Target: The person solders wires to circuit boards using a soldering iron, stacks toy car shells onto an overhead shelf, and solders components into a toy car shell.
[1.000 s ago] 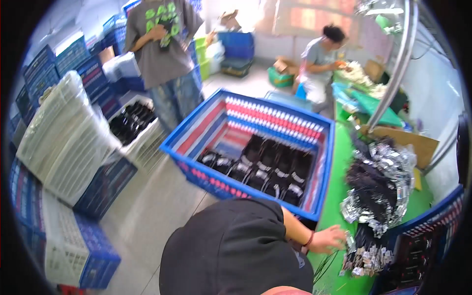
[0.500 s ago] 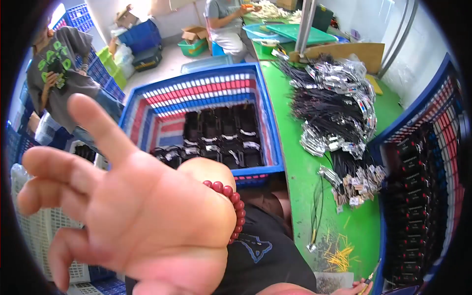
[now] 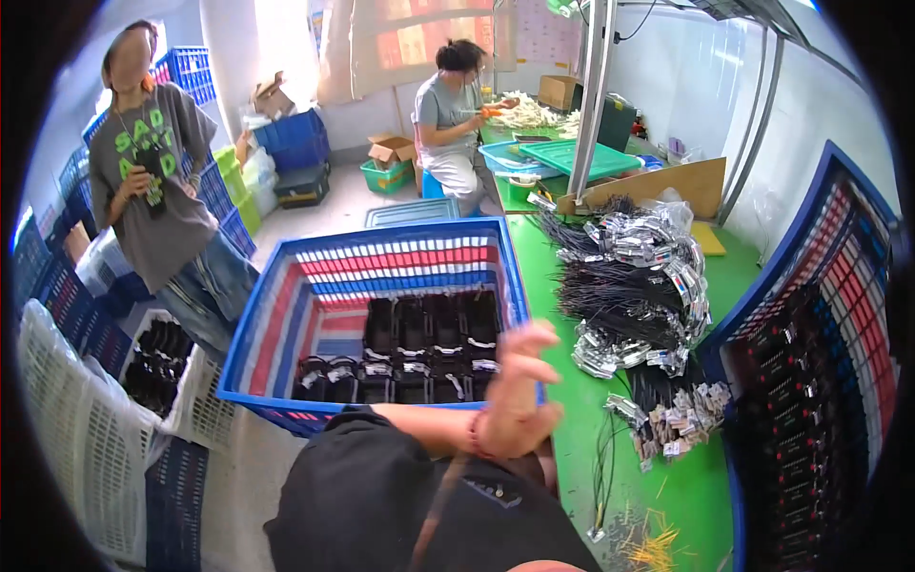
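Note:
My left hand [image 3: 519,393], with a red bead bracelet at its wrist, is raised over the right front corner of a blue basket [image 3: 319,412]. Its fingers are blurred but spread, and nothing shows in them. Inside the basket lie rows of black cased units [image 3: 434,329] with silvery ends, on a striped lining. Right of the hand, the green bench [image 3: 572,448] carries a heap of black cables [image 3: 620,286] with silvery connectors. My right hand is out of view; only a bit of skin shows at the lower edge.
A tilted blue basket [image 3: 729,381] of black units stands on the right. White crates [image 3: 205,405] are at left, near a standing person [image 3: 157,181]. Another person [image 3: 448,119] sits at the far bench. Yellow strips [image 3: 656,548] and a thin cable [image 3: 600,477] lie close by.
My left hand has swung from close in front at the left to the basket's right front corner. My right hand, earlier holding a thin tool at the lower right, has left view. The view has tilted up.

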Demonstrator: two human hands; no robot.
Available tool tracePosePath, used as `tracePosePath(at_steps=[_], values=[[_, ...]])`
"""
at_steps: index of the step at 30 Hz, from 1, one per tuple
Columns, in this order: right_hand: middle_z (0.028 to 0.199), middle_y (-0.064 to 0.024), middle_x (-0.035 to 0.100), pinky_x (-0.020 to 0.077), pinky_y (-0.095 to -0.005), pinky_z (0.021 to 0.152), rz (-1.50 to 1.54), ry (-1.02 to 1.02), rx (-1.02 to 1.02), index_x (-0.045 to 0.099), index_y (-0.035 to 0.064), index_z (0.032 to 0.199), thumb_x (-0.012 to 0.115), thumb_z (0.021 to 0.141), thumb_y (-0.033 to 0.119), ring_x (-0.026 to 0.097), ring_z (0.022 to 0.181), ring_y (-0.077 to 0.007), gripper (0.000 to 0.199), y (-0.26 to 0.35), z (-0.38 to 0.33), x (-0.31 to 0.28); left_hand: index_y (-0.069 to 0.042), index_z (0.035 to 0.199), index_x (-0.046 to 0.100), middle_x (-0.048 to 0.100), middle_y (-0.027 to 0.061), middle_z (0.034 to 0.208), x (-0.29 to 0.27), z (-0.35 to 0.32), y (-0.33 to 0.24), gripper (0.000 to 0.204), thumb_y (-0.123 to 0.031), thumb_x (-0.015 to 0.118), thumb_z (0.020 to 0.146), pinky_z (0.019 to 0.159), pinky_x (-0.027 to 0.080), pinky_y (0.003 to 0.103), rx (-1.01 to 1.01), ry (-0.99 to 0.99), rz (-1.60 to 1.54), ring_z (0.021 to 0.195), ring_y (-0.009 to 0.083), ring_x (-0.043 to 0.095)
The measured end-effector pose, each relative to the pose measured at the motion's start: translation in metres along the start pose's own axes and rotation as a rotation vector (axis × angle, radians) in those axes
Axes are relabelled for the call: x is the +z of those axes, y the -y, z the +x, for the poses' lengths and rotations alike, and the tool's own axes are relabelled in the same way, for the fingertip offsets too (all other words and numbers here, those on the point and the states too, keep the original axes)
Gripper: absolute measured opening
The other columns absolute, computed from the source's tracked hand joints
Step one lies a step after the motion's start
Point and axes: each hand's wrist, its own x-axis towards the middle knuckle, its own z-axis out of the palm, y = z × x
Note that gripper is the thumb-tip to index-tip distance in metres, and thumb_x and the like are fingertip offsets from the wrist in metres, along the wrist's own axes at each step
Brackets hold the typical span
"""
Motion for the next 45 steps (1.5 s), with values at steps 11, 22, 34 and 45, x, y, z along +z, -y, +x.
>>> tracePosePath(at_steps=[11, 22, 34, 45], values=[[0.096, -0.0168, 0.065, 0.049, -0.0258, 0.069, 0.186, 0.142, 0.137, 0.051, -0.0058, 0.123, 0.06, 0.089, 0.019, 0.058, 0.074, -0.0141, 0.043, 0.008, -0.009, -0.016, -0.005, 0.097, 0.065, 0.059, 0.0145, 0.109, 0.109, -0.055, 0.032, 0.031, 0.001, 0.071, 0.068, 0.086, 0.049, 0.039, -0.209, 0.987, -0.025, 0.101, 0.0319, 0.058], [0.098, -0.0162, 0.066, 0.0472, -0.025, 0.061, 0.111, 0.237, 0.376, 0.038, -0.0011, 0.138, 0.054, 0.095, 0.03, 0.06, 0.067, -0.014, 0.055, 0.003, -0.012, -0.037, 0.001, 0.088, 0.066, 0.065, 0.0117, 0.079, 0.326, 0.063, 0.204, 0.024, -0.023, 0.064, 0.085, 0.073, 0.051, 0.031, -0.387, 0.649, -0.077, 0.077, 0.0214, 0.064], [0.087, -0.0171, 0.063, 0.0467, -0.0281, 0.06, -0.076, 0.198, 0.312, 0.042, -0.0004, 0.131, 0.049, 0.098, 0.033, 0.056, 0.063, -0.0165, 0.047, 0.0, 0.014, -0.017, 0.0, 0.08, 0.07, 0.064, 0.0181, 0.066, 0.436, 0.155, 0.251, 0.034, -0.034, 0.067, 0.079, 0.062, 0.049, 0.037, -0.201, 0.604, 0.07, 0.062, 0.0242, 0.064], [0.102, -0.0249, 0.062, 0.0517, -0.0376, 0.066, 0.129, 0.617, 0.229, 0.03, 0.0023, 0.139, 0.053, 0.095, 0.039, 0.062, 0.077, -0.0267, 0.062, -0.07, 0.046, 0.029, -0.019, 0.065, 0.068, 0.065, 0.0013, 0.066, 0.358, 0.155, 0.134, 0.012, -0.028, 0.061, 0.07, 0.051, 0.048, 0.04, 0.777, 0.736, 0.254, 0.063, 0.0236, 0.065]])
